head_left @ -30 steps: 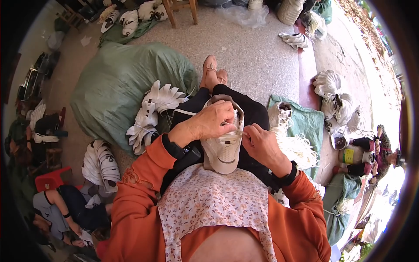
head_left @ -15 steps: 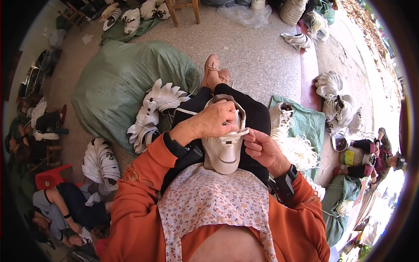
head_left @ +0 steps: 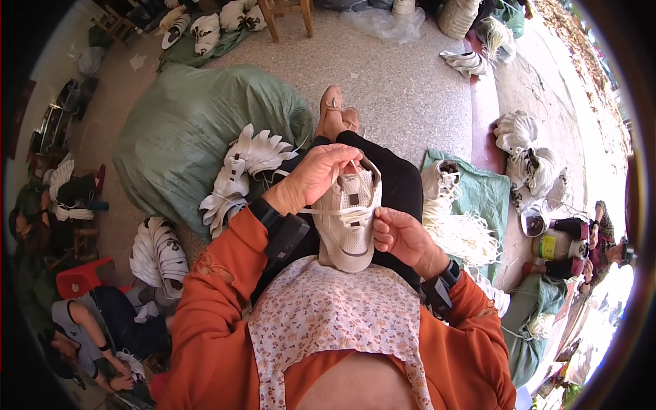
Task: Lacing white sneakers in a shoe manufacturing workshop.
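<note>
A cream-white sneaker [head_left: 347, 236] rests on my lap, toe toward me, over my dark trousers. A pale shoelace [head_left: 324, 212] crosses its front and runs out to the left under my left wrist. My left hand [head_left: 318, 176] is closed in a pinch above the tongue, near the opening, on what looks like a strand of the lace. At the right side of the lacing, my right hand [head_left: 404, 236] pinches the edge of the sneaker by the eyelets. Whether lace is also between those fingertips is hidden.
A big green sack [head_left: 205, 130] stands at left with white shoe uppers [head_left: 229, 181] against it. Bundled shoes [head_left: 158, 256] lie nearer. On a green cloth at right are a shoe [head_left: 441, 179] and loose laces [head_left: 465, 236]. Other people sit at both sides.
My left hand has lifted away from the lacing toward the shoe's opening, drawing a lace strand. My right hand has shifted slightly left and down, against the shoe's edge.
</note>
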A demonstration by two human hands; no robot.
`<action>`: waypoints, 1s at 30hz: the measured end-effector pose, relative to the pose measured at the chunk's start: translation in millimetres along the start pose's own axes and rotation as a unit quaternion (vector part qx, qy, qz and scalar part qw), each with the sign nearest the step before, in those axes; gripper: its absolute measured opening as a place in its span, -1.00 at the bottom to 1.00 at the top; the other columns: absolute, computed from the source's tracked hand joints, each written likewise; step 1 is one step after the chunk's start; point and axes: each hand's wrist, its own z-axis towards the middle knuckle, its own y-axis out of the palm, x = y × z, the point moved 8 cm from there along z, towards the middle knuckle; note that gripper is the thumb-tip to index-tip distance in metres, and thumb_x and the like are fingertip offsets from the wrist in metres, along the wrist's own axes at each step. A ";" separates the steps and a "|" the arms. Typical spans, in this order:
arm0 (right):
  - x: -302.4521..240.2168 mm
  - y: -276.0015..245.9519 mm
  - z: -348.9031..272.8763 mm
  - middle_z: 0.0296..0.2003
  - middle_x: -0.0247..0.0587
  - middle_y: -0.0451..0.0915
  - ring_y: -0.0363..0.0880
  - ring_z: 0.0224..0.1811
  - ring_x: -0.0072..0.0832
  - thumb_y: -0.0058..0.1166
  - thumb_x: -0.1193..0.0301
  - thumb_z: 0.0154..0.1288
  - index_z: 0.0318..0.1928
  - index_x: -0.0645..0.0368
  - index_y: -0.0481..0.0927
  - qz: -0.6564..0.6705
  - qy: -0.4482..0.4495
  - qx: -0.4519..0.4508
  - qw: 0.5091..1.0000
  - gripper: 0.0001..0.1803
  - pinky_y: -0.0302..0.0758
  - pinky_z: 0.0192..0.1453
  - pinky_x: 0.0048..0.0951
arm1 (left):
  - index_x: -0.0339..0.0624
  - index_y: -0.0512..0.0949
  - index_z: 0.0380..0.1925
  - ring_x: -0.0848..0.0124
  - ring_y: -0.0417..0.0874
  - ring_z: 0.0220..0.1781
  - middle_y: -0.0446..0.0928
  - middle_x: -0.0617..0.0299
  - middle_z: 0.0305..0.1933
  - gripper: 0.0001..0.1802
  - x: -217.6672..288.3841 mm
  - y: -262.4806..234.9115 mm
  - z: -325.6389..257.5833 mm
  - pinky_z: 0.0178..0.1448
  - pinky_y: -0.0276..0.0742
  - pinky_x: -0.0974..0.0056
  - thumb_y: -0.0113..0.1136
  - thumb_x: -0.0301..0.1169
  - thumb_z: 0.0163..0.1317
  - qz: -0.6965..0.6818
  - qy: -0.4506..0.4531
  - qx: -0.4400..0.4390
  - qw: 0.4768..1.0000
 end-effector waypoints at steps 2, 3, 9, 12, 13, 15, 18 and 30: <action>-15.7 -3.5 -4.1 -0.44 -0.42 0.49 0.38 -0.57 -0.63 -0.07 0.31 0.54 -0.18 0.17 0.51 -0.126 -0.043 0.052 0.990 -0.80 0.40 -0.46 -0.61 | -0.29 0.63 -0.16 0.45 0.60 -0.06 0.60 0.26 -0.16 -0.78 5.4 3.8 -1.7 0.17 0.50 0.35 0.17 -0.33 0.41 0.072 0.004 0.019 0.997; -31.3 -8.9 -7.9 -0.42 -0.40 0.51 0.42 -0.54 -0.64 -0.03 0.30 0.53 -0.17 0.18 0.53 -0.248 -0.087 0.104 0.959 -0.80 0.42 -0.46 -0.62 | -0.27 0.63 -0.17 0.45 0.58 -0.06 0.59 0.27 -0.15 -0.76 15.4 13.6 -3.9 0.16 0.48 0.36 0.19 -0.30 0.41 0.144 0.006 0.036 0.989; -94.7 69.6 -28.1 -0.32 -0.21 0.50 0.56 -0.33 -0.36 0.13 0.26 0.39 -0.23 0.22 0.60 -0.712 -0.405 0.148 0.554 -0.75 0.49 -0.30 -0.35 | -0.25 0.60 -0.45 0.54 0.49 -0.46 0.52 0.33 -0.45 -0.52 68.4 18.6 -92.7 -0.38 0.41 0.41 0.09 -0.05 0.45 0.555 0.121 0.191 0.801; -87.0 91.7 -11.9 -0.30 -0.16 0.48 0.55 -0.26 -0.20 0.17 0.26 0.32 -0.27 0.21 0.60 -0.803 -0.411 0.145 0.406 -0.75 0.49 -0.21 -0.22 | -0.21 0.61 -0.18 0.60 0.44 -0.57 0.49 0.31 -0.53 -0.42 0.4 -5.3 -131.1 -0.50 0.35 0.50 -0.06 0.13 0.47 0.310 -0.216 0.119 0.918; -83.4 93.6 -4.0 -0.28 -0.14 0.48 0.55 -0.24 -0.14 0.18 0.26 0.30 -0.28 0.20 0.60 -0.836 -0.396 0.147 0.349 -0.76 0.50 -0.18 -0.17 | -0.21 0.57 -0.03 0.61 0.41 -0.57 0.47 0.32 -0.51 -0.38 -22.1 -5.3 -142.3 -0.52 0.33 0.51 -0.08 0.17 0.47 0.199 -0.277 0.094 0.935; -82.5 88.5 6.4 -0.27 -0.15 0.47 0.57 -0.24 -0.17 0.18 0.31 0.27 -0.31 0.20 0.59 -0.844 -0.388 0.149 0.338 -0.80 0.50 -0.22 -0.19 | -0.20 0.50 0.07 0.61 0.37 -0.57 0.43 0.33 -0.48 -0.40 -39.9 -6.8 -147.2 -0.54 0.31 0.52 -0.08 0.14 0.48 0.058 -0.229 0.096 0.967; -84.9 82.6 11.4 -0.23 -0.12 0.48 0.57 -0.29 -0.15 0.14 0.38 0.29 -0.31 0.23 0.58 -0.820 -0.397 0.140 0.389 -0.84 0.48 -0.27 -0.21 | -0.17 0.41 0.20 0.61 0.29 -0.56 0.34 0.36 -0.45 -0.45 -41.2 -8.9 -141.5 -0.57 0.26 0.52 -0.09 0.05 0.51 -0.174 -0.127 0.124 0.968; -132.3 11.5 -85.7 -0.66 -0.48 0.26 0.17 -0.64 -0.69 -0.22 0.13 0.61 -0.34 0.11 0.37 -0.255 -0.363 -0.076 0.893 -0.62 0.09 -0.59 -0.59 | -0.14 0.51 -0.12 0.60 0.34 -0.45 0.34 0.41 -0.41 -0.79 87.8 -130.9 -256.6 -0.43 0.27 0.49 0.04 -0.24 0.51 -0.077 0.271 0.281 0.917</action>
